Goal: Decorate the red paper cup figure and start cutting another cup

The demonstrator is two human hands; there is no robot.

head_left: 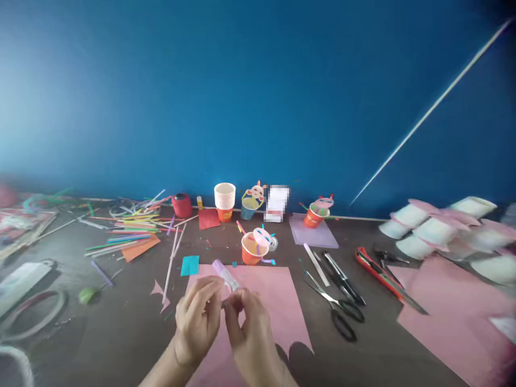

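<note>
Grip, right hand (252,322): thumb and forefinger brought to a pinch, apparently on a small dark piece (224,304) (too slight to identify). Grip, left hand (196,317): fingers curled, tips close to the same piece; whether they have hold of it cannot be told. The piece sits between the two sets of fingertips, lower centre of the frame. The governing relation is judged to be sideways: left tips to one side, right tips to the other, the right nearer. Its long axis cannot be read.

Just beyond the fingertips, toward the top of the frame, a purple tube (226,274) lies on a pink sheet (278,301), long axis from upper left to lower right, lower end toward the right fingertips. Farther up, near centre, an orange cup (248,255) stands upright on the desk (133,333). Scissors (334,301) lie right of the sheet, points toward upper left, apart from both hands.
</note>
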